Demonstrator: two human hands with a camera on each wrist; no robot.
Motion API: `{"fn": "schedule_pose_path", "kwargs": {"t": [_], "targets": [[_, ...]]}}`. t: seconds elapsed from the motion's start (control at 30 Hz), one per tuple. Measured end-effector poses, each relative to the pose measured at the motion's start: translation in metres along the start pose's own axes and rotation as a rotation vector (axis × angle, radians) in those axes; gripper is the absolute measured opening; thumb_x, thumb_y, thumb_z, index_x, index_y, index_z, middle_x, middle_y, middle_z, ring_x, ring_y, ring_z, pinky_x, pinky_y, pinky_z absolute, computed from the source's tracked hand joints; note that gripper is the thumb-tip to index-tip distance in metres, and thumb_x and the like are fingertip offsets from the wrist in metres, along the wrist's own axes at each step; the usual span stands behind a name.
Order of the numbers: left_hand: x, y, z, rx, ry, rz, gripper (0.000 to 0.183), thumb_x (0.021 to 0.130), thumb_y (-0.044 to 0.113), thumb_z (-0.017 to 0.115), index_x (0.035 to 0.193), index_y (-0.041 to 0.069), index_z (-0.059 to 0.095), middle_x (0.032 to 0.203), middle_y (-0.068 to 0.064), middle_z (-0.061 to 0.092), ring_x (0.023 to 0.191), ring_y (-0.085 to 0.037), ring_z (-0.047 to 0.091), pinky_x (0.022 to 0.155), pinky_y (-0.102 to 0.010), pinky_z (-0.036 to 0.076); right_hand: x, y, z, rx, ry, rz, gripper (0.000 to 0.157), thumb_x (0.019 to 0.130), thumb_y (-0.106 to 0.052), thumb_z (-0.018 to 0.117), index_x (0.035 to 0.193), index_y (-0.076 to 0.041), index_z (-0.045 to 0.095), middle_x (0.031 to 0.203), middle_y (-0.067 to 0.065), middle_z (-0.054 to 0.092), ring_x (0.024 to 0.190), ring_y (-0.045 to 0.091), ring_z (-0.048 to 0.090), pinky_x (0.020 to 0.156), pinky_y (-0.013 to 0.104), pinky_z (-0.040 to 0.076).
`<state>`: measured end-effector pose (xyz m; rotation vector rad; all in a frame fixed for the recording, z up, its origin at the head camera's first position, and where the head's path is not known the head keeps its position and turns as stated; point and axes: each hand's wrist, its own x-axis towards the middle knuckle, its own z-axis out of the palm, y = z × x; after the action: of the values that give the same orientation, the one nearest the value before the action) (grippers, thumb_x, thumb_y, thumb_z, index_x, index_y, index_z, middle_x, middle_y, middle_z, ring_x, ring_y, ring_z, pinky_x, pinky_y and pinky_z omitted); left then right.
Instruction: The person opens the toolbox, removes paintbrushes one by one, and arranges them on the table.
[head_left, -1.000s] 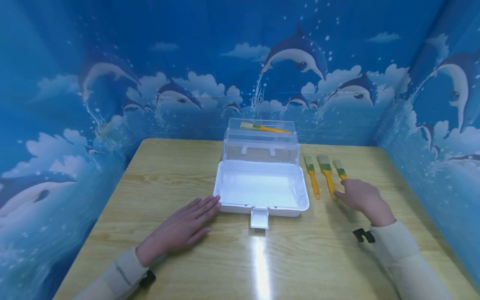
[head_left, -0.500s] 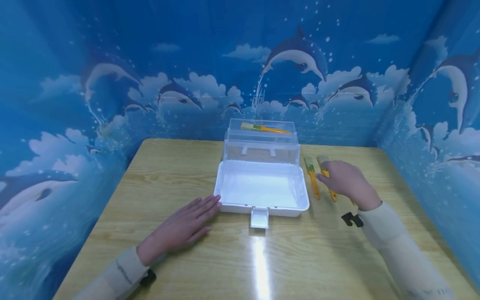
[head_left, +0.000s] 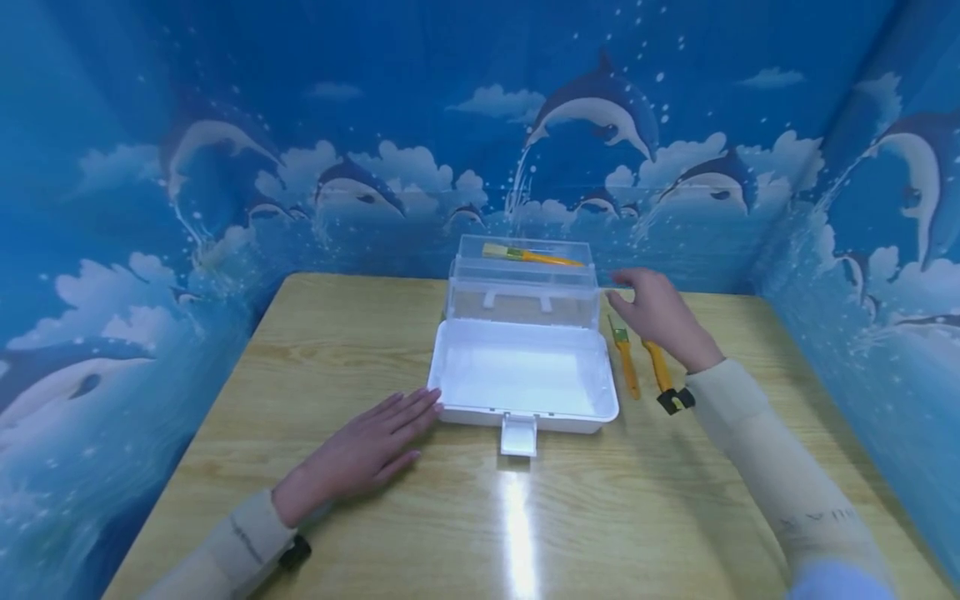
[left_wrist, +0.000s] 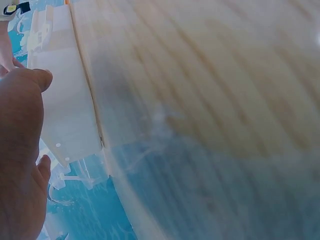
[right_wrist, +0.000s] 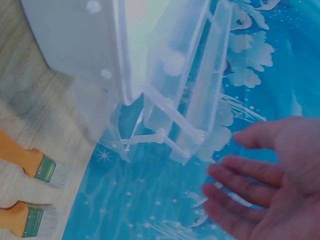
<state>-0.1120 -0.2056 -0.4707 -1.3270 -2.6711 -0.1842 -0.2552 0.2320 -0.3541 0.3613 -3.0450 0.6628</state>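
A white plastic storage box (head_left: 525, 375) stands unfolded on the table, its clear tiered trays (head_left: 525, 304) raised behind the base. One paintbrush (head_left: 532, 255) with a yellow handle lies in the top tray. My left hand (head_left: 367, 450) lies flat, its straight fingertips at the base's front left corner. My right hand (head_left: 660, 317) is raised beside the trays' right side, apart from them; in the right wrist view its loosely bent fingers (right_wrist: 245, 182) hold nothing. Below it on the table lie a slim paintbrush (head_left: 627, 362) and a wider paintbrush (head_left: 660, 367), partly covered by the hand.
The wooden table (head_left: 337, 350) has a blue dolphin-print curtain (head_left: 420, 150) behind and at both sides. A white latch (head_left: 519, 435) hangs from the box's front. Clear hinge arms (right_wrist: 172, 117) join the trays at the side.
My right hand has moved up and left, from the paintbrush handles on the right to beside the raised trays. My left hand has stayed at the box corner.
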Motion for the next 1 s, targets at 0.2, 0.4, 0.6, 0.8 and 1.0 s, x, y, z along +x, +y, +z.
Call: {"fn": "schedule_pose_path", "kwargs": {"t": [0.2, 0.4, 0.6, 0.8, 1.0], "targets": [[0.0, -0.001, 0.0, -0.001, -0.003, 0.002, 0.071, 0.104, 0.033, 0.056, 0.162, 0.011, 0.023, 0.17, -0.006, 0.017, 0.156, -0.025, 0.022, 0.127, -0.045, 0.023, 0.026, 0.004, 0.006, 0.016, 0.013, -0.136, 0.041, 0.103, -0.016, 0.059, 0.141, -0.001, 0.057, 0.145, 0.024, 0.055, 0.138, 0.044, 0.045, 0.113, 0.065, 0.039], [0.0, -0.002, 0.0, -0.001, -0.018, -0.008, 0.071, 0.105, 0.035, 0.054, 0.163, 0.012, 0.021, 0.171, -0.004, 0.014, 0.156, -0.024, 0.02, 0.127, -0.045, 0.023, 0.048, 0.0, 0.009, -0.003, -0.041, -0.236, 0.039, 0.104, -0.014, 0.058, 0.141, -0.003, 0.058, 0.144, 0.021, 0.056, 0.138, 0.041, 0.046, 0.115, 0.062, 0.039], [0.0, -0.001, 0.0, -0.01, -0.017, -0.001, 0.071, 0.104, 0.034, 0.055, 0.163, 0.011, 0.022, 0.171, -0.006, 0.015, 0.156, -0.025, 0.021, 0.126, -0.045, 0.024, 0.064, -0.002, 0.014, 0.035, -0.076, -0.279, 0.039, 0.104, -0.01, 0.056, 0.142, -0.001, 0.057, 0.145, 0.021, 0.056, 0.138, 0.039, 0.048, 0.114, 0.059, 0.042], [0.0, 0.001, -0.001, -0.003, -0.008, -0.001, 0.072, 0.103, 0.034, 0.057, 0.162, 0.011, 0.023, 0.17, -0.006, 0.017, 0.155, -0.025, 0.023, 0.126, -0.046, 0.025, 0.082, -0.012, 0.014, 0.078, -0.087, -0.261, 0.037, 0.104, -0.006, 0.055, 0.14, 0.002, 0.057, 0.143, 0.022, 0.058, 0.13, 0.038, 0.056, 0.106, 0.055, 0.05], [0.001, 0.0, -0.001, -0.003, -0.005, -0.004, 0.072, 0.104, 0.033, 0.056, 0.163, 0.011, 0.021, 0.171, -0.006, 0.016, 0.156, -0.024, 0.021, 0.128, -0.042, 0.02, 0.1, -0.025, 0.01, 0.043, -0.12, -0.253, 0.036, 0.103, -0.005, 0.055, 0.138, 0.005, 0.059, 0.135, 0.025, 0.062, 0.117, 0.036, 0.062, 0.099, 0.052, 0.055]]}}
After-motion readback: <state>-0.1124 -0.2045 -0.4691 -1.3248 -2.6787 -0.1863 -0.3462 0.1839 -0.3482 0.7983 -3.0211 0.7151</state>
